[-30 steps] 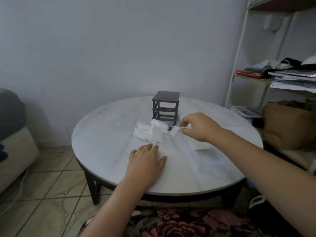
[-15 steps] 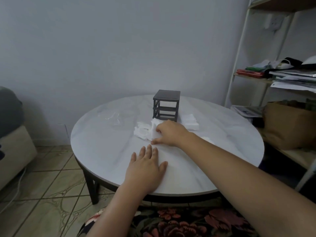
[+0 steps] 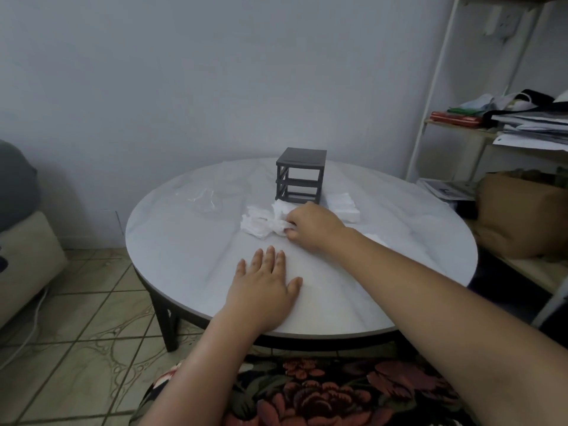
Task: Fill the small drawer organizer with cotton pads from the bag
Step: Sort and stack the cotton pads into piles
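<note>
- The round white table [image 3: 190, 241] fills the middle of the frame; its dark legs go down at the lower left.
- A white shelf rack [image 3: 436, 87] stands at the right edge w/ papers and a red book on it. A brown paper bag [image 3: 519, 216] sits low beside it.
- Your right hand [image 3: 310, 229] is at the center of the frame, fingers curled together and pinched on the pile of cotton pads [image 3: 261, 224].
- Your left hand [image 3: 264, 287] lies flat on the table, lower center, fingers spread apart, holding nothing.
- The small dark drawer organizer [image 3: 299, 176] stands upright just above center, near the far side of the table. Its frame slots look empty; no drawers in them.
- The pile of cotton pads lies just in front of the organizer, touching its front left corner.
- A 2nd stack of pads [image 3: 342, 206] lies to the right of the organizer, just beside it.
- A clear plastic bag [image 3: 203, 196] lies crumpled on the table, left of the organizer, apart from the pads.
</note>
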